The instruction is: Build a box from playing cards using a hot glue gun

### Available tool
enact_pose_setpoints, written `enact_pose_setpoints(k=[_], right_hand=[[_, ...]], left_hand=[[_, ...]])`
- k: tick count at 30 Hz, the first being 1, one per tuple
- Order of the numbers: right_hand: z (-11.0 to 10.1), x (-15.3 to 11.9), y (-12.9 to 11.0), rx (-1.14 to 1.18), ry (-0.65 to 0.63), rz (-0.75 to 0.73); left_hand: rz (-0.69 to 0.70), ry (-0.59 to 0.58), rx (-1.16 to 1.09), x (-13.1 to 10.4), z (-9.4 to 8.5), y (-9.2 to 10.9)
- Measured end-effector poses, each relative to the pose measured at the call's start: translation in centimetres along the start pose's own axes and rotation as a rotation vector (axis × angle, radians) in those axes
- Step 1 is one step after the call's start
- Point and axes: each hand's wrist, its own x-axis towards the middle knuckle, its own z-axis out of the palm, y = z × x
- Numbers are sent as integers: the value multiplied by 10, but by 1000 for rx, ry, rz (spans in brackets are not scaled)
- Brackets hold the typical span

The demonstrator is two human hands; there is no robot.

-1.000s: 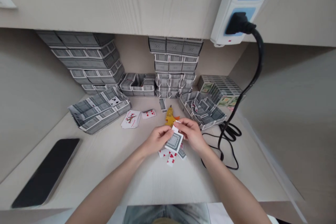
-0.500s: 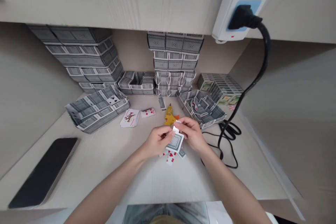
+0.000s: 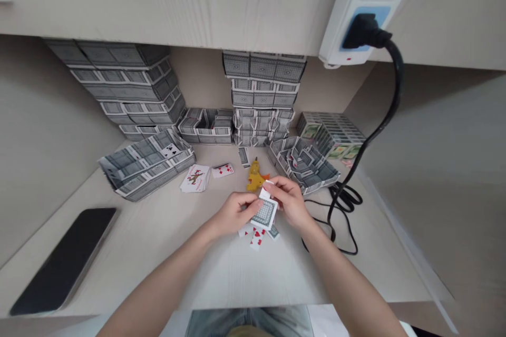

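Between thumb and fingers, my left hand (image 3: 236, 212) grips a patterned-back playing card (image 3: 264, 215). My right hand (image 3: 289, 200) pinches a small white folded card piece (image 3: 265, 190) at the upper edge of that card; whether the two pieces are joined I cannot tell. Under my hands lie several cut card pieces, among them one with red hearts (image 3: 257, 238) and one with a grey back (image 3: 273, 232). Just beyond my fingers is a yellow toy-like figure (image 3: 255, 176). To the left sits a stack of cards with a joker (image 3: 195, 178) on top, beside a diamond card (image 3: 223, 170).
An open card-built box (image 3: 154, 166) stands left, another tray of folded cards (image 3: 306, 166) right. Card-block stacks (image 3: 263, 92) rise at the back. A black phone (image 3: 65, 260) lies at left. From the power strip (image 3: 367, 16), a black cable (image 3: 369, 142) hangs down to the right.
The camera view has shifted slightly. My hands stay almost in place, with the held card tilted a little differently and the white folded piece still at its upper edge.
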Motion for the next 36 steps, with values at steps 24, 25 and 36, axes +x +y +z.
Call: enact_pose_setpoints(k=[24, 25, 36], right_hand=[[3, -1, 5, -156, -18, -135], [3, -1, 5, -155, -21, -136], [3, -1, 6, -124, -38, -116]], left_hand=[[-168, 127, -272, 6, -1, 1], [-174, 136, -289, 7, -1, 2], [-143, 178, -260, 6, 1, 6]])
